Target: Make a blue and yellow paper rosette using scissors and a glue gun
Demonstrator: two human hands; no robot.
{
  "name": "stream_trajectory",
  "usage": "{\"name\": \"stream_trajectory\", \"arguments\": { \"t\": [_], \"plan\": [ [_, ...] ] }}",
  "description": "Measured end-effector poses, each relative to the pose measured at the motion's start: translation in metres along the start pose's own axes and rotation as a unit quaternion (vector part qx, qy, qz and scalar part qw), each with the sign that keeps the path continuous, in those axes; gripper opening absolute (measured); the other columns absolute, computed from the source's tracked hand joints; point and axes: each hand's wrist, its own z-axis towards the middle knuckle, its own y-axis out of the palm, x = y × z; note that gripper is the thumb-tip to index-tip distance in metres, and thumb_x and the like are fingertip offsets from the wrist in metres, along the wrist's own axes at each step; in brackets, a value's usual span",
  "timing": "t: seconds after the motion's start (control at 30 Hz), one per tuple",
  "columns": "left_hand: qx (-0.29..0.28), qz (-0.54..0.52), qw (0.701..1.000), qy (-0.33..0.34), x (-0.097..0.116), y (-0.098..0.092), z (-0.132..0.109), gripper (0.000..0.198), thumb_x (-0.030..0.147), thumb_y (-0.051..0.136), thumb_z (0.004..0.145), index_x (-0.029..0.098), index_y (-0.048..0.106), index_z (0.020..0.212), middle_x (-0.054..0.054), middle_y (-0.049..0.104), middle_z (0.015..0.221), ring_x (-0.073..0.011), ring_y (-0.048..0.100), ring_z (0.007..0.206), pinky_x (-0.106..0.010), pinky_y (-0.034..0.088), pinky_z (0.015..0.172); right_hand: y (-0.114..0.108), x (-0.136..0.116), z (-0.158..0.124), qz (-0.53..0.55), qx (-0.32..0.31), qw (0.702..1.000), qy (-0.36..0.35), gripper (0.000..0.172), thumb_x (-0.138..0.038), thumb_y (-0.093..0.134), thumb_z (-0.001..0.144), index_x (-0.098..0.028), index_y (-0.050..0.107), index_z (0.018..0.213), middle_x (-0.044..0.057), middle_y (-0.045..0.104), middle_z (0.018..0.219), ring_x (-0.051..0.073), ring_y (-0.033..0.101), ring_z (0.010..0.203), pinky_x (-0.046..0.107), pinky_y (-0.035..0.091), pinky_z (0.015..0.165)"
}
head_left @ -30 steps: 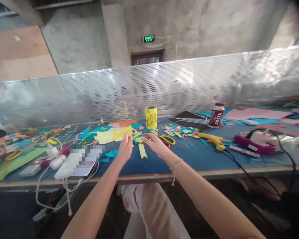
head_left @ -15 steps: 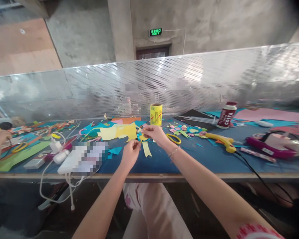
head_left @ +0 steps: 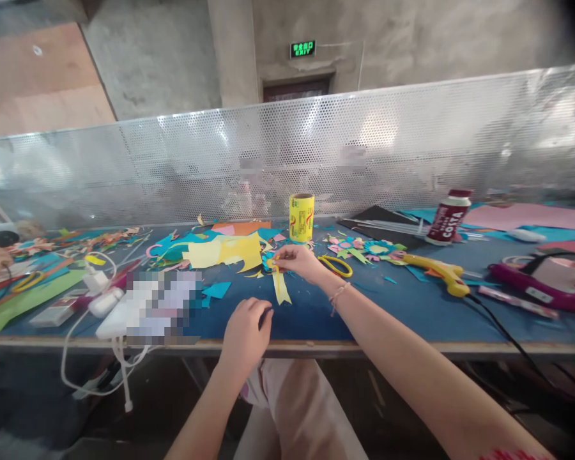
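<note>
One pale yellow paper strip (head_left: pixel 282 294) lies on the blue counter (head_left: pixel 364 313), just on the near side of the right hand's (head_left: pixel 301 263) fingers, its long way pointing toward the person. The right hand is nearer; its fingers are almost together, but I can't tell if they pinch anything. The left hand (head_left: pixel 245 333) is loosely curled; I can't see inside it. Around are one yellow tube (head_left: pixel 301 218), one yellow glue gun (head_left: pixel 438 269), one bottle (head_left: pixel 449 218).

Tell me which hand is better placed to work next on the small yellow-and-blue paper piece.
Probably the right hand: it is right at the yellow-and-blue paper piece. The left hand is by the table's front edge, apart from that piece.
</note>
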Motion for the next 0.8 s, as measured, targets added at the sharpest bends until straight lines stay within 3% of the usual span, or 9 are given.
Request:
{"name": "stream_trajectory", "arguments": {
  "t": [0.27, 0.53, 0.8],
  "plan": [
    [0.04, 0.05, 0.997, 0.04, 0.004, 0.005, -0.004, 0.016, 0.017, 0.048, 0.085, 0.017, 0.061, 0.093, -0.006, 0.062, 0.086, -0.0193, 0.056, 0.084, -0.034, 0.048, 0.075, -0.005, 0.009, 0.001, -0.006, 0.011, 1.0, 0.0, 0.032, -0.033, 0.079, 0.054, -0.017, 0.06, 0.074, -0.002, 0.063, 0.065, 0.012, 0.063, 0.065, 0.026, 0.053, 0.066],
    [0.019, 0.088, 0.994, 0.069, 0.022, 0.008, -0.011, 0.025, 0.023, 0.046, 0.087, 0.016, 0.061, 0.105, -0.008, 0.058, 0.089, -0.0197, 0.054, 0.083, -0.035, 0.047, 0.072, 0.001, 0.01, -0.002, -0.046, 0.013, 0.999, 0.023, 0.022, -0.022, 0.075, 0.058, -0.016, 0.057, 0.069, -0.002, 0.061, 0.064, 0.013, 0.064, 0.065, 0.025, 0.054, 0.064],
    [0.02, 0.132, 0.988, 0.08, 0.019, 0.013, -0.016, 0.028, 0.025, 0.045, 0.088, 0.018, 0.061, 0.109, -0.008, 0.058, 0.09, -0.0209, 0.054, 0.085, -0.036, 0.045, 0.072, 0.003, 0.01, -0.004, -0.085, -0.01, 0.996, 0.03, 0.014, -0.016, 0.069, 0.062, -0.016, 0.056, 0.069, -0.003, 0.06, 0.063, 0.011, 0.063, 0.061, 0.024, 0.053, 0.062]
  ]
}}
